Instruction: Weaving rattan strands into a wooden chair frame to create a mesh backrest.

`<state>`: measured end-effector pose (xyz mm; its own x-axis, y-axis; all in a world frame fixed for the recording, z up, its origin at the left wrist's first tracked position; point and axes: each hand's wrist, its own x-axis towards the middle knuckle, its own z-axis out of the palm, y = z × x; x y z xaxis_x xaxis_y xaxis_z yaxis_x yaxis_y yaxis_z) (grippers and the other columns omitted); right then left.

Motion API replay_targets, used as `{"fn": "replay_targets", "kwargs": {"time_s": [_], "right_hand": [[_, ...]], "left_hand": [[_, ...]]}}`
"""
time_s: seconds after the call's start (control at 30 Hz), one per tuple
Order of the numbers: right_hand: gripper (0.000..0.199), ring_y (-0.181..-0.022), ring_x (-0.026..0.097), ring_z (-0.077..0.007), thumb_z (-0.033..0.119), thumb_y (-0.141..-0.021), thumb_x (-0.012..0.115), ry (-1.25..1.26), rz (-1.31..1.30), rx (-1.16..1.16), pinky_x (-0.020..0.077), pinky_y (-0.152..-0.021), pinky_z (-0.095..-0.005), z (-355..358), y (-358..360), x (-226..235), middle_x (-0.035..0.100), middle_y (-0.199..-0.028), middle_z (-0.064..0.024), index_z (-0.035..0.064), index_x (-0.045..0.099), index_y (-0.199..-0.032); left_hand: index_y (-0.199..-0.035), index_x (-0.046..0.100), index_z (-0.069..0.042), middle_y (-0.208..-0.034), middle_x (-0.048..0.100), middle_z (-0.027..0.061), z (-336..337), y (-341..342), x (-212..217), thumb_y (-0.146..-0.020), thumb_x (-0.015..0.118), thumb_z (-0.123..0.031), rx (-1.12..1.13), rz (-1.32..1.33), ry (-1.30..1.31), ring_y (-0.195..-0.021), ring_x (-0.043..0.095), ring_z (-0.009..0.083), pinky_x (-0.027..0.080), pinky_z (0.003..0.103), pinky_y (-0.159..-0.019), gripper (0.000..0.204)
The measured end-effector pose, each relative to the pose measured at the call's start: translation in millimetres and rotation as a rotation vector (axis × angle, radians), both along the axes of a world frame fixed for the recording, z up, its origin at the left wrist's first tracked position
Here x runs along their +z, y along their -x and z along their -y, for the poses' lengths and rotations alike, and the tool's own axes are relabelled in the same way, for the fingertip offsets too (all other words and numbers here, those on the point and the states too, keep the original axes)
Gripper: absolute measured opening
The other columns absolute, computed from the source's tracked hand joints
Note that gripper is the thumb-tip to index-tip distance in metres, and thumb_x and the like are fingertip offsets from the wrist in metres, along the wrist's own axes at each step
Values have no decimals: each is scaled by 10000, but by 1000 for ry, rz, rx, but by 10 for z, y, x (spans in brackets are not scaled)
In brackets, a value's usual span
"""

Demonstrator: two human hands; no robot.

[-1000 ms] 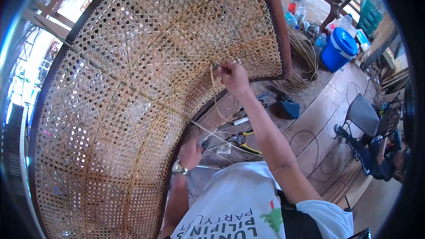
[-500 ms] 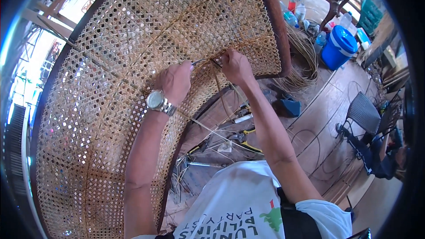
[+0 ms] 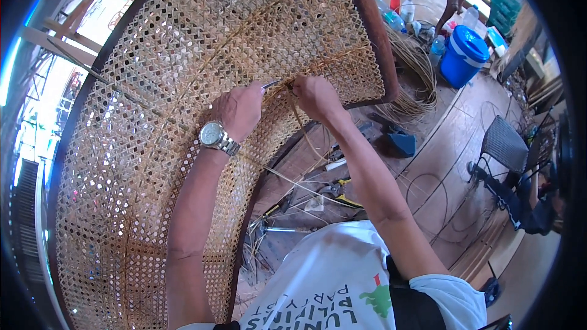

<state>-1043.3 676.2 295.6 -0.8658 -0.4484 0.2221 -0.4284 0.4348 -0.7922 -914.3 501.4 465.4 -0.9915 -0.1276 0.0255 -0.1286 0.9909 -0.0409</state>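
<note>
A large curved panel of woven cane (image 3: 165,165), edged by a dark wooden frame (image 3: 374,24), fills the left and middle. My left hand (image 3: 239,110), with a wristwatch (image 3: 212,135), rests closed against the weave. From between its thumb and fingers pokes a thin metal pointed tool (image 3: 271,84), the rest hidden in the palm. Just right of the tool's tip, my right hand (image 3: 318,98) pinches a cane strand (image 3: 296,110) at the weave. The strand's loose length hangs down past the panel's inner edge. My fingers hide where it enters the weave.
Below the inner edge lie yellow-handled pliers (image 3: 347,198), a metal-shafted tool (image 3: 287,230) and loose cane strips. A blue block (image 3: 401,145) sits right of my forearm. Farther right are a coil of cane (image 3: 422,82), a blue cooler (image 3: 466,61) and a dark woven seat (image 3: 505,145).
My right hand has lowered slightly and turned, shifting left toward the tool tip. The left hand keeps its place on the weave. The whole view has shifted a little.
</note>
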Motion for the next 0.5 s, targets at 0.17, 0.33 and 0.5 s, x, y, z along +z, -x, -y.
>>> {"fn": "replay_targets", "kwargs": {"time_s": [0.17, 0.33, 0.5], "right_hand": [[249, -1015, 889, -516, 165, -1053, 706, -100, -65, 112, 706, -914, -628, 23, 207, -49, 902, -1101, -296, 18, 894, -1125], [236, -856, 904, -369, 238, -1007, 832, 117, 339, 285, 704, -806, -537, -16, 415, -45, 886, -876, -207, 12, 895, -977], [208, -841, 904, -300, 252, -994, 889, 57, 272, 259, 706, -847, -483, -66, 463, 25, 896, -864, -195, 52, 948, -1000]], "left_hand": [[-1345, 798, -141, -977, 839, 268, -3, 37, 13, -1290, 605, -398, -13, -24, -18, -928, 832, 546, 632, 676, -800, 326], [-1279, 794, -114, -1003, 856, 258, -51, -17, -115, -1304, 591, -430, 88, -28, -45, -963, 860, 510, 629, 668, -812, 376], [-1283, 768, -108, -1108, 907, 242, -203, -60, -937, -1122, 855, -713, 279, -282, -408, -1009, 895, 476, 679, 653, -937, 632]]}}
